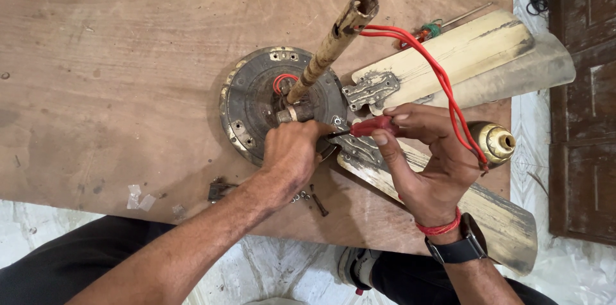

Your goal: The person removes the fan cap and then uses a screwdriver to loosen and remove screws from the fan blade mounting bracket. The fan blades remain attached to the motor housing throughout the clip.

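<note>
Gripping red-handled screwdriver [371, 127], right hand [427, 157] closed; left hand [292, 154] curled over fan motor hub [256, 103] on wooden tabletop [115, 55].

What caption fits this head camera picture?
Left hand steadies a ceiling fan motor while right hand works a red-handled screwdriver.

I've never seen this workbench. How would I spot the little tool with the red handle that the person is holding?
Start at the round dark metal fan motor on the brown wooden board, with a rusty pipe rising from its middle. Just right of the motor, the right hand pinches a small red-handled screwdriver, lying level and pointing at the left hand. It is short and stiff, unlike the long red wires looping nearby.
</note>
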